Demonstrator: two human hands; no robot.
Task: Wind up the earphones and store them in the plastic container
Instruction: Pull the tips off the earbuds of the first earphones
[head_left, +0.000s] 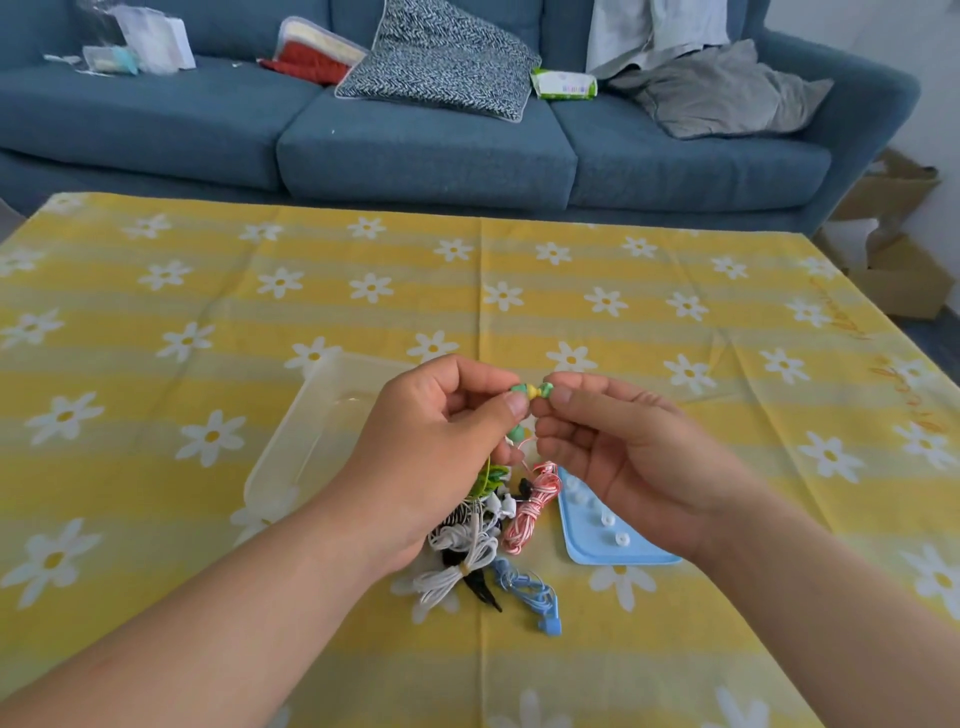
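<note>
Both hands pinch the buds of green-and-yellow earphones (531, 391) above the table. My left hand (441, 447) grips one bud between thumb and forefinger, my right hand (618, 447) the other. Their thin cord hangs down between the hands toward a pile on the cloth. In that pile lie a red-white wound bundle (530, 512), a white tied bundle (462, 564), a blue pair (535, 597) and black ones (480, 590). The clear plastic container (306, 441) stands behind my left hand, partly hidden by it. Its blue lid (597, 540) lies under my right hand.
A yellow tablecloth (675, 312) with white daisies covers the table. Behind it stands a blue sofa (426, 150) with cushions, bags and clothing on it. Cardboard boxes (898, 280) sit on the floor at the right.
</note>
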